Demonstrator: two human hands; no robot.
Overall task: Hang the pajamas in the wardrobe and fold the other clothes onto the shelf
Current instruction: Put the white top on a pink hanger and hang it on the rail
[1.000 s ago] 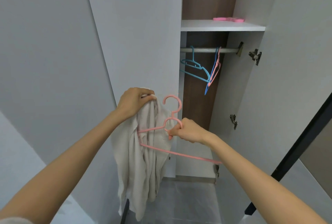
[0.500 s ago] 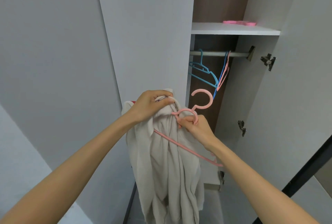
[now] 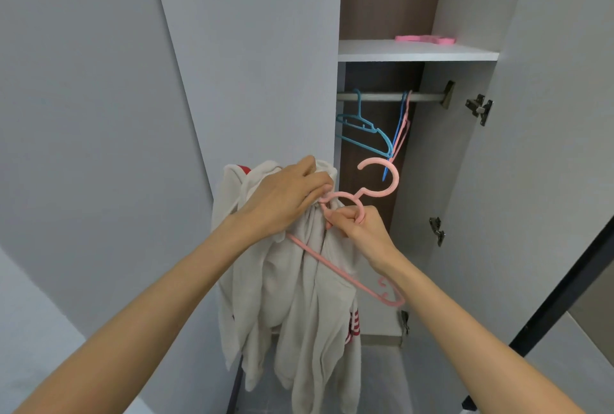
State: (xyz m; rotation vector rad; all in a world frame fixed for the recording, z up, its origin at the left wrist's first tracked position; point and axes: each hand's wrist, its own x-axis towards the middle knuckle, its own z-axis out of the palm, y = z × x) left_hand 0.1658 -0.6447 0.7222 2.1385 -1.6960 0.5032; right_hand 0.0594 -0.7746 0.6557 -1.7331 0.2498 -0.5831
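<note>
A cream fleece pajama garment (image 3: 292,307) with red striped trim hangs in front of the wardrobe. My left hand (image 3: 285,197) grips its bunched top. My right hand (image 3: 358,230) holds the neck loop of a pink hanger (image 3: 378,181), its hook pointing up. One arm of the hanger runs under the fabric; the other arm sticks out down to the right. The wardrobe rail (image 3: 422,96) lies beyond, above my hands.
On the rail hang a blue hanger (image 3: 362,131) and, further right, a blue and a pink one together. A white shelf (image 3: 415,51) above carries a flat pink object (image 3: 427,39). Open grey doors flank the opening left and right, the right one with hinges (image 3: 480,109).
My hands came together and rose. The hanger's left arm went in under the garment's top, and the garment swung right, in front of the wardrobe opening.
</note>
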